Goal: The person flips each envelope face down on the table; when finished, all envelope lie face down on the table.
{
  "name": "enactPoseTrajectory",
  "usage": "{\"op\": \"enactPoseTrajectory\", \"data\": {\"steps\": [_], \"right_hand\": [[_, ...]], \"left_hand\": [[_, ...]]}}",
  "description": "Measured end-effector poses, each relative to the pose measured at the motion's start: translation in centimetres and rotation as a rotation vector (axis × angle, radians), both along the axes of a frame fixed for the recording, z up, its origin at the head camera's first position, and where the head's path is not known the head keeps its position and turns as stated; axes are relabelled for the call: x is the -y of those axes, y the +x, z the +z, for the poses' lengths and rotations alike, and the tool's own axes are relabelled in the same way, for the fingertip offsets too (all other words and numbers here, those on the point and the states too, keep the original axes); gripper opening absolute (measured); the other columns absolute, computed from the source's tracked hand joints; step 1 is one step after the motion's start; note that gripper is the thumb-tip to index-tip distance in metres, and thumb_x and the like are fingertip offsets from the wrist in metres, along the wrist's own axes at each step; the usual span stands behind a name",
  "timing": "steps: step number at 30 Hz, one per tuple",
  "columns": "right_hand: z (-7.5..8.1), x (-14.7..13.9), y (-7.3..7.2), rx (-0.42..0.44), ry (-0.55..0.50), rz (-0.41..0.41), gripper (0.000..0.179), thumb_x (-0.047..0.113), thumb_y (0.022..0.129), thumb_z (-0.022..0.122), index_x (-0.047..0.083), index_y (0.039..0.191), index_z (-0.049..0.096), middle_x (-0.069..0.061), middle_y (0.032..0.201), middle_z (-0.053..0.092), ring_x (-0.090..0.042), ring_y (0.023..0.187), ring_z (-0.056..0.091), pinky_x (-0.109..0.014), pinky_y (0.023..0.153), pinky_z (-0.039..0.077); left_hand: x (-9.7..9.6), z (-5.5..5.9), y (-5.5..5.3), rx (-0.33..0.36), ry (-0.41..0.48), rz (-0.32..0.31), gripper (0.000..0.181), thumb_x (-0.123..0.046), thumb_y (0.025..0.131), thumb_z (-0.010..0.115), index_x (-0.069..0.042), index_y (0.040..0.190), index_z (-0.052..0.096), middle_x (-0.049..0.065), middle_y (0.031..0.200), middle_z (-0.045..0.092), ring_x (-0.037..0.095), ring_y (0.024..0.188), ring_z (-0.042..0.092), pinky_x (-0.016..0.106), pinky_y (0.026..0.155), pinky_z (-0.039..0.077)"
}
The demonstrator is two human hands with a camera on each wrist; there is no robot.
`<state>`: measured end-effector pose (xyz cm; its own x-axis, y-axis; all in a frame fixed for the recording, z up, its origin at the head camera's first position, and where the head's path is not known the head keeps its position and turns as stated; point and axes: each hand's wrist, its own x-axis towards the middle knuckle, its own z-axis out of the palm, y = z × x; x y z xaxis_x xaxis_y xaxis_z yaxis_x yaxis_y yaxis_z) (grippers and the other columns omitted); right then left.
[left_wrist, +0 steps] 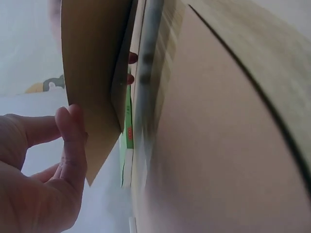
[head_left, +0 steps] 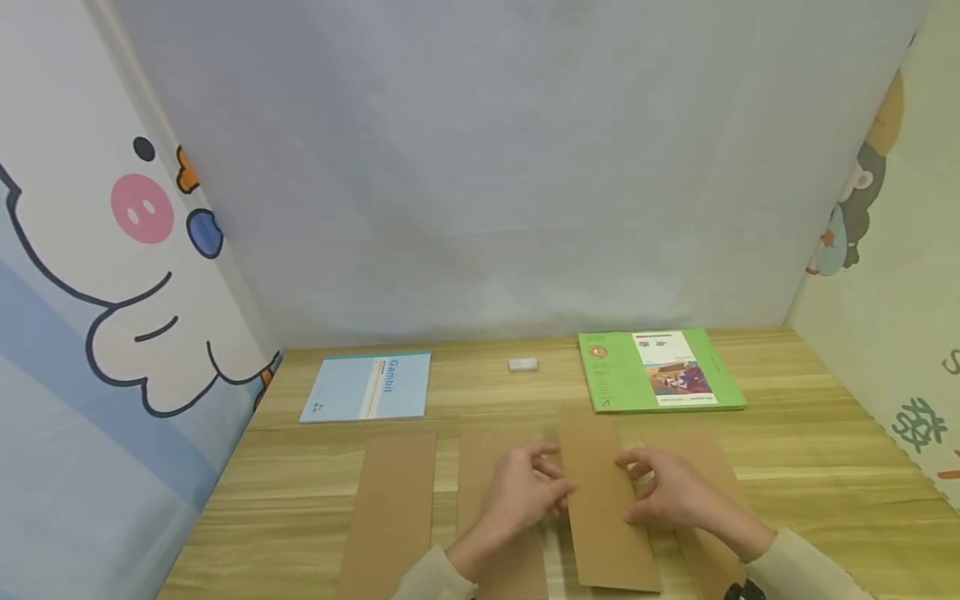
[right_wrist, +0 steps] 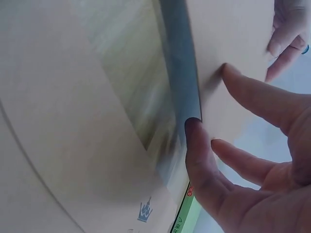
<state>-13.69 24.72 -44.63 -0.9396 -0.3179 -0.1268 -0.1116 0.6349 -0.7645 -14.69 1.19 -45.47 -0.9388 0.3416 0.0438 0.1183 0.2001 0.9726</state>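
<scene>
Both hands hold a long brown kraft sheet by its two long sides, lifted and tilted over the table. My left hand pinches the left side, its thumb and fingertips meeting at the edge in the left wrist view. On the right side, my right hand grips with the thumb on the face and a finger at the edge. Similar brown pieces lie flat: one at the left, one under the left hand, one partly behind the right hand. The right-hand piece shows a small crown print.
Along the back of the wooden table lie a light-blue Gambit notebook, a small whitish block and a green book. A pale curtain hangs behind, with cartoon-printed sheets at both sides.
</scene>
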Motion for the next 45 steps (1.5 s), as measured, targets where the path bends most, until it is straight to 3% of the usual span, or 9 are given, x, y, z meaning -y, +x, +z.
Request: {"op": "enactPoseTrajectory", "data": {"steps": [4, 11, 19, 22, 24, 26, 31, 38, 45], "right_hand": [[0.0, 0.3, 0.1, 0.003, 0.037, -0.029, 0.070, 0.005, 0.058, 0.088, -0.007, 0.120, 0.057, -0.018, 0.101, 0.060, -0.023, 0.076, 0.063, -0.037, 0.065, 0.053], [-0.1, 0.7, 0.1, 0.007, 0.134, -0.082, 0.069, 0.012, 0.058, 0.089, -0.005, 0.118, 0.061, -0.016, 0.102, 0.060, -0.020, 0.077, 0.060, -0.038, 0.068, 0.052], [0.0, 1.2, 0.1, 0.000, 0.226, -0.092, 0.063, 0.013, 0.059, 0.088, -0.006, 0.113, 0.063, -0.019, 0.104, 0.063, -0.024, 0.077, 0.058, -0.046, 0.078, 0.050], [-0.2, 1.3, 0.0, -0.037, 0.268, -0.056, 0.061, 0.013, 0.060, 0.088, -0.007, 0.111, 0.064, -0.020, 0.102, 0.064, -0.028, 0.080, 0.060, -0.048, 0.081, 0.049], [-0.3, 1.4, -0.1, -0.067, 0.291, -0.027, 0.059, 0.013, 0.060, 0.088, -0.009, 0.110, 0.064, -0.019, 0.100, 0.065, -0.031, 0.086, 0.061, -0.048, 0.081, 0.049], [-0.3, 1.4, -0.2, -0.101, 0.320, 0.010, 0.059, 0.014, 0.061, 0.088, -0.010, 0.109, 0.064, -0.017, 0.097, 0.065, -0.031, 0.090, 0.060, -0.048, 0.080, 0.049], [-0.2, 1.6, -0.3, -0.154, 0.371, 0.050, 0.056, 0.017, 0.061, 0.088, -0.009, 0.106, 0.065, -0.014, 0.093, 0.063, -0.029, 0.087, 0.055, -0.047, 0.080, 0.047], [0.1, 1.8, -0.3, -0.151, 0.419, 0.043, 0.057, 0.018, 0.061, 0.088, -0.009, 0.106, 0.065, -0.014, 0.094, 0.061, -0.028, 0.089, 0.054, -0.046, 0.082, 0.046], [0.1, 1.9, -0.2, -0.150, 0.440, 0.050, 0.057, 0.017, 0.063, 0.087, -0.010, 0.107, 0.064, -0.013, 0.092, 0.058, -0.025, 0.087, 0.052, -0.044, 0.081, 0.046]], "left_hand": [[0.0, -0.5, -0.1, -0.023, -0.063, -0.006, 0.050, 0.011, 0.075, 0.073, 0.014, 0.121, 0.054, -0.001, 0.071, 0.065, 0.011, 0.048, 0.061, 0.028, 0.048, 0.053], [-0.2, -0.7, 0.1, 0.016, -0.175, -0.014, 0.057, 0.009, 0.071, 0.077, 0.015, 0.123, 0.053, -0.003, 0.071, 0.060, 0.009, 0.049, 0.060, 0.023, 0.048, 0.051], [-0.6, -1.1, 0.2, -0.042, -0.354, -0.024, 0.060, 0.004, 0.069, 0.077, 0.016, 0.122, 0.052, -0.008, 0.054, 0.057, 0.005, 0.042, 0.053, 0.018, 0.047, 0.047], [-0.8, -1.3, 0.2, -0.065, -0.418, -0.024, 0.034, 0.003, 0.066, 0.075, 0.011, 0.097, 0.063, -0.009, 0.043, 0.051, 0.002, 0.035, 0.044, 0.017, 0.037, 0.037], [-0.9, -1.4, 0.2, -0.067, -0.447, -0.020, 0.020, 0.003, 0.064, 0.076, 0.002, 0.077, 0.061, -0.008, 0.040, 0.048, 0.002, 0.032, 0.040, 0.016, 0.034, 0.030], [-1.1, -1.5, 0.2, -0.059, -0.468, -0.019, 0.027, 0.003, 0.064, 0.078, -0.007, 0.065, 0.053, -0.007, 0.042, 0.048, 0.002, 0.033, 0.040, 0.017, 0.033, 0.026], [-1.3, -1.2, 0.2, -0.046, -0.510, -0.017, 0.032, -0.001, 0.063, 0.083, -0.008, 0.067, 0.052, -0.002, 0.053, 0.049, 0.007, 0.040, 0.044, 0.019, 0.036, 0.033], [-1.4, -0.9, 0.2, -0.036, -0.570, -0.034, 0.031, -0.006, 0.062, 0.086, -0.001, 0.075, 0.057, 0.002, 0.066, 0.051, 0.014, 0.054, 0.049, 0.025, 0.046, 0.044], [-1.6, -1.1, 0.2, -0.059, -0.585, -0.027, 0.033, -0.004, 0.059, 0.086, -0.001, 0.065, 0.054, 0.004, 0.064, 0.050, 0.015, 0.051, 0.048, 0.025, 0.045, 0.044]]}}
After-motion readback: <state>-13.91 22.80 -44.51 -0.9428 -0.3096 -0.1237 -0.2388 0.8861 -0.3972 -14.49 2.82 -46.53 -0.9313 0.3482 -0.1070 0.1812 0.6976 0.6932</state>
